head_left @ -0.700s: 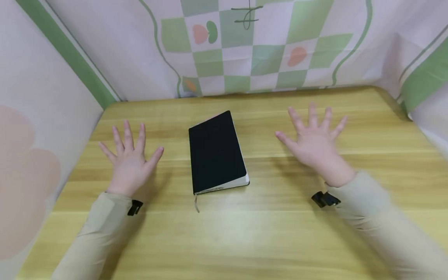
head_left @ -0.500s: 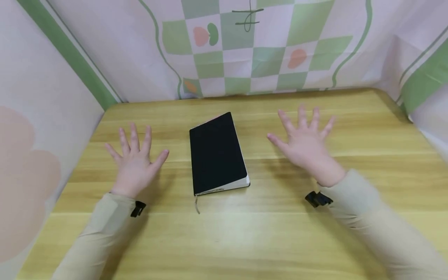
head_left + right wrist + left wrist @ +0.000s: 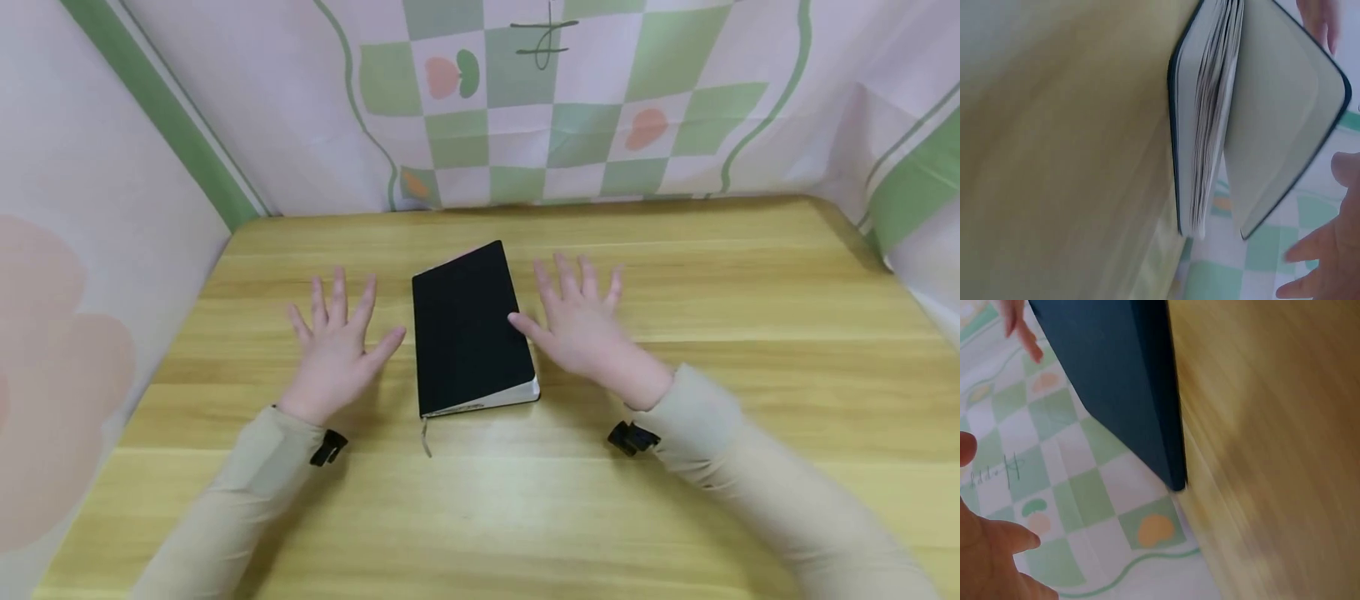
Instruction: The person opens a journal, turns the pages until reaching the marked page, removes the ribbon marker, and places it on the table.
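A black notebook point(image 3: 471, 333) lies on the wooden table, its front cover lifted partway along the right side. From the right wrist view, the raised cover point(image 3: 1279, 119) stands apart from the pages point(image 3: 1210, 125), and pale paper shows between. My left hand point(image 3: 330, 362) hovers left of the notebook, fingers spread, thumb pointing at its spine with a gap between. On the other side my right hand point(image 3: 585, 333) is spread too, its thumb overlapping the notebook's right edge in the head view. Whether that thumb touches the cover cannot be told; the right wrist view suggests a gap.
The wooden table point(image 3: 480, 517) reaches back to a curtain point(image 3: 517, 117) with a green-and-white check print. More fabric hangs at the left point(image 3: 75, 208) and right. A thin ribbon marker point(image 3: 426, 437) trails from the notebook's near left corner. Each sleeve cuff carries a small black device point(image 3: 328, 448).
Both hands have moved inward toward the notebook, the right one farther, leftward and slightly down. Fingers stay spread. The notebook keeps its place on the table.
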A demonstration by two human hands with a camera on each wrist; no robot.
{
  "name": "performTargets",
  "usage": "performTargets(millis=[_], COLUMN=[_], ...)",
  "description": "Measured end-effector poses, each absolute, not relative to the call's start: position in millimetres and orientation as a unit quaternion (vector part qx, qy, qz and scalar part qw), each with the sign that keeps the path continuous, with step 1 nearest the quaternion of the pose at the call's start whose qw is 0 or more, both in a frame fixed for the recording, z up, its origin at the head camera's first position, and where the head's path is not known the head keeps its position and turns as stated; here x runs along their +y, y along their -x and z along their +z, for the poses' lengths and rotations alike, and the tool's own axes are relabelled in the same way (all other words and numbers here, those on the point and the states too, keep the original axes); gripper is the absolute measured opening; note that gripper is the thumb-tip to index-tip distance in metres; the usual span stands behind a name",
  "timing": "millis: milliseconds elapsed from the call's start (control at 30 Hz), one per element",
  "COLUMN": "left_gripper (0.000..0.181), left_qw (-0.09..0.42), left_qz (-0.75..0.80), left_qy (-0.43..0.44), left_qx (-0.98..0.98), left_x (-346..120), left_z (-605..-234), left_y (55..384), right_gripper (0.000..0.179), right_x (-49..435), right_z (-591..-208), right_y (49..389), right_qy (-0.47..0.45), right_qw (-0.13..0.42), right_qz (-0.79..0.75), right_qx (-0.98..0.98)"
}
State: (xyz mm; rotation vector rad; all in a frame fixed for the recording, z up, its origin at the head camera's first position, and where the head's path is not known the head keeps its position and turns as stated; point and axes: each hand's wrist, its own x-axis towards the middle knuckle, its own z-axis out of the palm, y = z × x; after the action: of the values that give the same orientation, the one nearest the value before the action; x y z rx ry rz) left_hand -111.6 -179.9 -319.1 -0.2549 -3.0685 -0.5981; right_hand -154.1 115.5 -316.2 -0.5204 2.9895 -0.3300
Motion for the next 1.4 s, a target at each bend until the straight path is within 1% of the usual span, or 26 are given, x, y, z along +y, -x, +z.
performTargets(millis=[100,233,367,467,567,733,933,1100,1267,1400], left_gripper=[0.078,0.076,0.071,0.067,0.062,0.054,0.051,0.051,0.051,0.054], left_qw=[-0.025,-0.074,-0.114,-0.125,-0.125,-0.111,-0.092,-0.089,-0.09,-0.095], left_qz=[-0.223,-0.286,-0.358,-0.413,-0.467,-0.547,-0.62,-0.638,-0.644,-0.651], left_qy=[0.091,0.101,0.09,0.08,0.083,0.081,0.08,0.095,0.095,0.081], left_qx=[-0.97,-0.95,-0.922,-0.899,-0.872,-0.825,-0.775,-0.759,-0.754,-0.749], left_x=[-172,-165,-162,-162,-163,-165,-168,-173,-178,-181], left_z=[-320,-319,-319,-318,-316,-308,-299,-290,-282,-279], left_y=[114,113,115,116,118,118,119,124,128,129], right_gripper=[0.082,0.076,0.07,0.068,0.068,0.075,0.084,0.094,0.093,0.093], right_x=[109,105,105,103,99,89,73,59,45,37], right_z=[-320,-326,-328,-324,-318,-309,-307,-307,-312,-318], right_y=[153,149,148,147,145,140,136,136,136,136], right_qy=[0.183,0.213,0.232,0.243,0.262,0.289,0.323,0.326,0.319,0.316], right_qw=[0.057,0.066,0.068,0.057,0.05,0.067,0.085,0.115,0.146,0.185], right_qz=[-0.107,-0.148,-0.195,-0.23,-0.269,-0.32,-0.353,-0.332,-0.287,-0.254], right_qx=[0.976,0.963,0.951,0.941,0.926,0.9,0.874,0.878,0.892,0.895])
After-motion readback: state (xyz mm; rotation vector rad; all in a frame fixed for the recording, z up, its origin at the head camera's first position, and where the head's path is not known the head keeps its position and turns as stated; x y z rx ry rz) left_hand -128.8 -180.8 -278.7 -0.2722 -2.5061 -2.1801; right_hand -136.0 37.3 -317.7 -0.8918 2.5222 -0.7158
